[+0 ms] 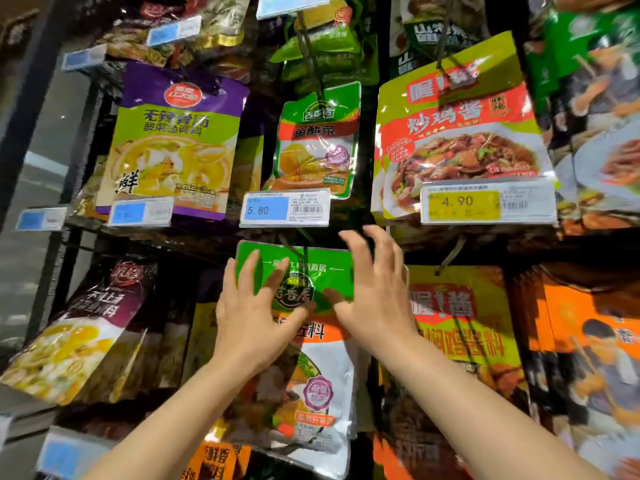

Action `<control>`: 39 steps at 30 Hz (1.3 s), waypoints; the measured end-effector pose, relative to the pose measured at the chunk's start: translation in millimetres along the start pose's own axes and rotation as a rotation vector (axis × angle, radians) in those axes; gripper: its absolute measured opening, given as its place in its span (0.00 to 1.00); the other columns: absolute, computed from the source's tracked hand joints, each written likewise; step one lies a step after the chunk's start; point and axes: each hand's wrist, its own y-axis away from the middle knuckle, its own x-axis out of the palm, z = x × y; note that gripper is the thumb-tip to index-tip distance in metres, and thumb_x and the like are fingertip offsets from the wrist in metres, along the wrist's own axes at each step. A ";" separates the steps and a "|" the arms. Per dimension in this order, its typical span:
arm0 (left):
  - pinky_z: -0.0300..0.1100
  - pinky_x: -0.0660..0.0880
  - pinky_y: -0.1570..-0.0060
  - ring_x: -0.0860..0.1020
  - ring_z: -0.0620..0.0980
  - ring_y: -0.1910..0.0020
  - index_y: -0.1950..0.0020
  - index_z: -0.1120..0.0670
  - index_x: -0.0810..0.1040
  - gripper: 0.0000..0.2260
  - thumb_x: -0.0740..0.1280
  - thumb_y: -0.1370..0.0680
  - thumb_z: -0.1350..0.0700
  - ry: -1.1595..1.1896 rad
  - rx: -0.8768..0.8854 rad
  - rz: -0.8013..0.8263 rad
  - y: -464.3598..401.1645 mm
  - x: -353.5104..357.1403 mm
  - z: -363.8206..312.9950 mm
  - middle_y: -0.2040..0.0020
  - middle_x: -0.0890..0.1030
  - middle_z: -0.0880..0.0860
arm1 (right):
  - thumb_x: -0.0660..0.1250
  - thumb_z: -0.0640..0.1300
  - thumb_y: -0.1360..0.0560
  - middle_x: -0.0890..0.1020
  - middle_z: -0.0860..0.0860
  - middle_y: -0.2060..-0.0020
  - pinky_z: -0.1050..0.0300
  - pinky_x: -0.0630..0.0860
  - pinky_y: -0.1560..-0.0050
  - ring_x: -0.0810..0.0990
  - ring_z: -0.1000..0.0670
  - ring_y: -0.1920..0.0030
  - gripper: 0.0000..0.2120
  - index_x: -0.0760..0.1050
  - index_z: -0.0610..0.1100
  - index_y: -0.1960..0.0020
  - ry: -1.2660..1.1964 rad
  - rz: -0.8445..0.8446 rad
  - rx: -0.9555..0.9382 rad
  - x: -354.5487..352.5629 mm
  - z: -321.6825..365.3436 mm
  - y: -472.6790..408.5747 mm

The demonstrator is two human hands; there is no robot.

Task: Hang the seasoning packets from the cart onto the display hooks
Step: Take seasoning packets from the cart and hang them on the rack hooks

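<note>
A seasoning packet with a green top, orange band and white lower half hangs in the middle of the lower row. A dark wire display hook meets its top edge just under the 5.80 price tag. My left hand lies on the packet's upper left with fingers spread straight and the thumb reaching across the front. My right hand is at the packet's upper right edge, fingers straight and pointing up, thumb touching the green front. The cart is out of view.
Packed hooks surround the spot: a purple-and-green packet and a small green packet above, yellow-red sauce packets upper right and lower right, purple packets lower left. A 4.90 tag juts out at the right.
</note>
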 end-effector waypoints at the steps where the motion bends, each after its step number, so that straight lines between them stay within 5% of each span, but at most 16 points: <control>1: 0.56 0.49 0.27 0.38 0.50 0.24 0.25 0.39 0.57 0.44 0.47 0.37 0.21 -0.017 0.036 0.004 4.6 2.1 1.3 0.22 0.49 0.48 | 0.74 0.50 0.35 0.64 0.45 0.32 0.44 0.65 0.35 0.63 0.43 0.32 0.35 0.63 0.49 0.32 0.097 0.010 -0.151 1.0 -0.8 5.8; 3: 0.55 0.46 0.26 0.33 0.47 0.26 0.27 0.34 0.50 0.45 0.43 0.41 0.17 0.027 0.068 0.039 8.7 5.2 8.2 0.23 0.46 0.42 | 0.66 0.55 0.32 0.65 0.46 0.30 0.36 0.59 0.31 0.63 0.43 0.29 0.31 0.65 0.51 0.30 0.207 0.176 -0.351 2.0 -3.9 12.8; 6: 0.52 0.43 0.26 0.30 0.47 0.27 0.30 0.29 0.46 0.42 0.48 0.42 0.17 0.067 0.072 0.178 7.9 5.6 19.2 0.27 0.40 0.36 | 0.47 0.62 0.25 0.50 0.52 0.23 0.38 0.44 0.26 0.48 0.50 0.24 0.28 0.57 0.58 0.26 0.162 0.502 -0.278 4.1 -13.3 15.2; 9: 0.55 0.42 0.26 0.31 0.50 0.25 0.30 0.27 0.45 0.42 0.52 0.42 0.20 0.024 0.072 0.260 2.4 8.8 21.4 0.27 0.38 0.35 | 0.50 0.64 0.22 0.38 0.56 0.24 0.43 0.40 0.25 0.37 0.53 0.24 0.29 0.47 0.60 0.24 0.203 0.676 -0.225 10.4 -22.5 11.8; 14: 0.56 0.43 0.26 0.32 0.53 0.25 0.33 0.26 0.41 0.41 0.49 0.43 0.18 -0.057 0.045 0.299 -2.0 9.3 17.2 0.26 0.39 0.36 | 0.50 0.63 0.21 0.36 0.54 0.24 0.45 0.41 0.25 0.36 0.51 0.24 0.29 0.45 0.59 0.24 0.153 0.769 -0.142 12.4 -19.9 11.7; 20: 0.57 0.48 0.26 0.34 0.53 0.24 0.27 0.32 0.41 0.46 0.37 0.43 0.17 -0.190 0.073 0.270 15.0 2.2 12.7 0.26 0.37 0.41 | 0.58 0.60 0.23 0.38 0.51 0.24 0.44 0.45 0.25 0.38 0.49 0.24 0.34 0.45 0.57 0.23 0.159 0.864 -0.134 -4.0 -10.7 21.1; 23: 0.50 0.56 0.27 0.50 0.51 0.23 0.24 0.43 0.58 0.46 0.47 0.37 0.22 -0.124 0.122 0.265 29.6 -12.2 2.1 0.22 0.55 0.48 | 0.61 0.61 0.24 0.49 0.49 0.23 0.42 0.48 0.25 0.47 0.47 0.24 0.34 0.48 0.57 0.24 0.104 0.880 -0.124 -18.0 -4.8 25.6; 27: 0.43 0.74 0.42 0.76 0.39 0.42 0.34 0.44 0.74 0.32 0.57 0.33 0.31 0.077 0.060 0.217 53.3 -38.2 -12.0 0.39 0.78 0.41 | 0.63 0.60 0.25 0.56 0.51 0.24 0.43 0.55 0.27 0.55 0.47 0.25 0.36 0.48 0.58 0.24 -0.141 0.829 -0.154 -29.5 13.9 37.0; 31: 0.40 0.78 0.53 0.79 0.34 0.54 0.48 0.43 0.81 0.18 0.64 0.32 0.36 0.188 -0.054 0.113 83.5 -74.2 -18.8 0.56 0.82 0.38 | 0.65 0.59 0.26 0.61 0.55 0.26 0.45 0.59 0.28 0.59 0.51 0.27 0.35 0.52 0.57 0.25 -0.363 0.744 -0.135 -43.2 42.1 47.9; 36: 0.31 0.75 0.56 0.79 0.35 0.56 0.53 0.49 0.83 0.11 0.69 0.28 0.44 0.114 -0.118 0.075 115.5 -148.3 1.9 0.58 0.83 0.41 | 0.68 0.54 0.26 0.70 0.56 0.32 0.61 0.64 0.36 0.66 0.57 0.32 0.30 0.60 0.57 0.28 -0.647 0.726 -0.070 -72.6 92.9 75.0; 39: 0.29 0.74 0.57 0.79 0.34 0.55 0.52 0.51 0.84 0.08 0.72 0.26 0.49 0.066 -0.149 0.120 151.3 -196.8 12.7 0.58 0.83 0.41 | 0.69 0.54 0.27 0.75 0.56 0.38 0.58 0.70 0.38 0.72 0.58 0.37 0.25 0.65 0.58 0.32 -0.779 0.814 -0.056 -78.9 139.5 95.9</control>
